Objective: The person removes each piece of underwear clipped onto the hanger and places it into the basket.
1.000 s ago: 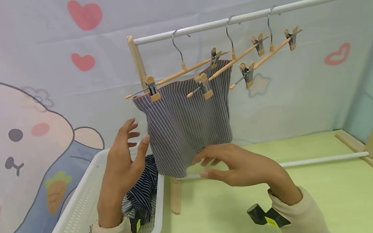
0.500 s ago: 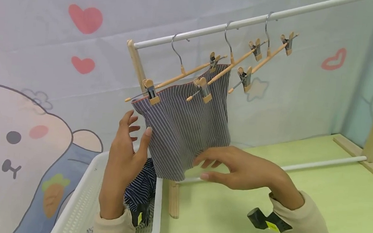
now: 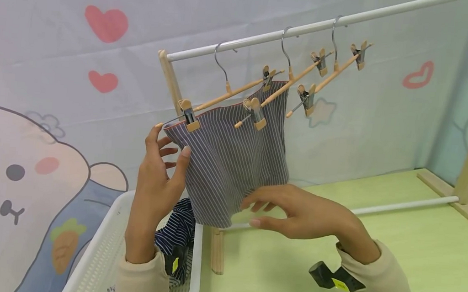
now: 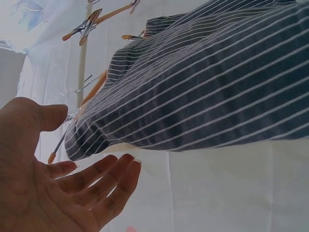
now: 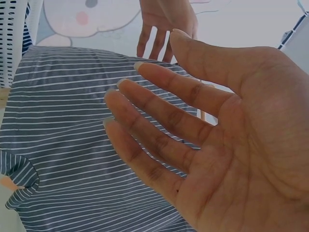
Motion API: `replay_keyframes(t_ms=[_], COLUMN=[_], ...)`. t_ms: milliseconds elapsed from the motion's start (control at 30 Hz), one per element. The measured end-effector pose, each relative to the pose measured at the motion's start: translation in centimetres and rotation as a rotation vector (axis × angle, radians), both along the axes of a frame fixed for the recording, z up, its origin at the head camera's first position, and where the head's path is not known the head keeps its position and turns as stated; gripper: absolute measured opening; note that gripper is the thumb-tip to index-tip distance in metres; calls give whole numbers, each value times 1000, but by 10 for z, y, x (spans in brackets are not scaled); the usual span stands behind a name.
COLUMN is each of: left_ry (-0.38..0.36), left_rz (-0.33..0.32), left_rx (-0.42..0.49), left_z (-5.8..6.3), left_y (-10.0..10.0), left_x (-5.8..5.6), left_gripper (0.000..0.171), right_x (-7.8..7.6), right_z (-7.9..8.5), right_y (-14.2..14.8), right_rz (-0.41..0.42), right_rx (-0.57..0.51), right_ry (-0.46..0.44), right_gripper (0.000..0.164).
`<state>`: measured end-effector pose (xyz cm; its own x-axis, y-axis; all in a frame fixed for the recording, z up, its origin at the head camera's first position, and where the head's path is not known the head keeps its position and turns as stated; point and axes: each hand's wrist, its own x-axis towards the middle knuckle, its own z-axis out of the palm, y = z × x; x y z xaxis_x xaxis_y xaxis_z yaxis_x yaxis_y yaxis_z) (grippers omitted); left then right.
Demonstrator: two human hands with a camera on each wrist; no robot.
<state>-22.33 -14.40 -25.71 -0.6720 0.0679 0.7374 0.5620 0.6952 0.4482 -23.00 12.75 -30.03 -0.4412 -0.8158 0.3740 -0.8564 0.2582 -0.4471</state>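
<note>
Dark striped shorts (image 3: 228, 164) with a reddish waist edge hang from a clip hanger (image 3: 230, 93), held at the waist by its near clip (image 3: 190, 119) and a far one. My left hand (image 3: 157, 186) is raised beside their left edge, just below the near clip, fingers spread and bent, holding nothing. In the left wrist view the palm and fingers (image 4: 108, 188) stand beside the cloth's corner. My right hand (image 3: 294, 212) hovers at the lower hem with loosely bent fingers. Nothing lies in its palm (image 5: 231, 150) in the right wrist view.
Two more clip hangers, a middle one (image 3: 277, 93) and a right one (image 3: 339, 72), hang on the white rail (image 3: 259, 40). A white basket (image 3: 95, 249) at lower left holds dark striped clothes (image 3: 178, 224). The rack's lower bar (image 3: 406, 206) runs above the green tabletop (image 3: 394, 255).
My left hand has moved up along the shorts' left edge toward the near clip. My right hand has stayed by the hem. The head view has shifted slightly.
</note>
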Motion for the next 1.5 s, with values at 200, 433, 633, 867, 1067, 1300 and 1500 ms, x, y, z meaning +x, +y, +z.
replay_keyframes(t_ms=[200,433,633,867,1067,1300,1500], left_ry=[33,209,233,273,308,281,297], left_rz=[-12,3,9,32,47,72,63], left_rx=[10,86,75,-2,-30,-23,7], left_z=[2,6,14,25,32,38,41], left_y=[4,6,10,17,21,26,28], left_x=[-6,-15,-17,-18,-20,-18,-18], left_gripper=[65,61,65,59,49,47,40], right_x=[-2,-2,-2,-3,-1,-1,-2], right_z=[-1,-1,-1,-1,-1,-2,-1], right_y=[-1,0,0,0,0,0,2], right_rz=[-6,-19,-8,-5,-27,-36,-49], right_rx=[6,1,-11,-19,-5,-1,1], right_ry=[18,8,20,27,18,23,30], right_gripper=[30,29,29,28,30,29,30])
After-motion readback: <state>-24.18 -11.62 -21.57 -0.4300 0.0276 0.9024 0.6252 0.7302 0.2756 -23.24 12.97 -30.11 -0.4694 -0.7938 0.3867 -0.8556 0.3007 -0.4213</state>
